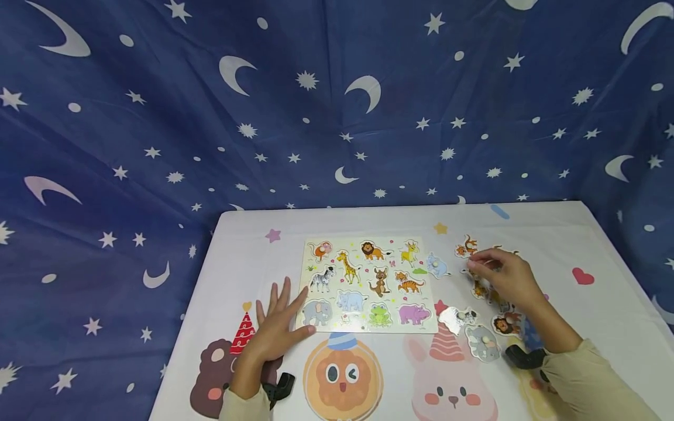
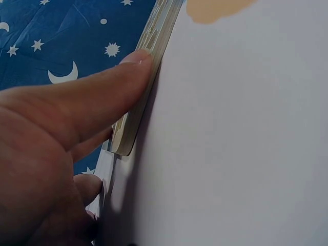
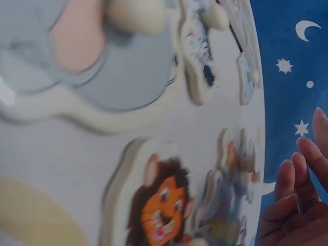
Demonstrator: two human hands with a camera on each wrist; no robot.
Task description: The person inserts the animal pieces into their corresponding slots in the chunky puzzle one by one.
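Observation:
A wooden animal puzzle board (image 1: 360, 285) lies on the table, with pictures of animals such as a lion, giraffe and frog. At its lower left corner my left hand (image 1: 276, 327) rests with fingers spread, and in the left wrist view the thumb (image 2: 118, 84) lies along the board's edge. To the right, my right hand (image 1: 505, 278) hovers over loose knobbed pieces, fingers loosely bent, no piece showing between them. An orange animal piece (image 1: 466, 246) sits just beyond its fingertips. Nearer me lie a zebra piece (image 1: 457, 317), a grey elephant piece (image 1: 481, 343) and a lion piece (image 3: 163, 205).
A light-blue animal piece (image 1: 437, 265) lies next to the board's right edge. Several more pieces are partly hidden under the right hand. The white tablecloth (image 1: 247, 234) carries printed cartoon figures. Behind the table hangs a blue curtain (image 1: 316, 105) with moons and stars.

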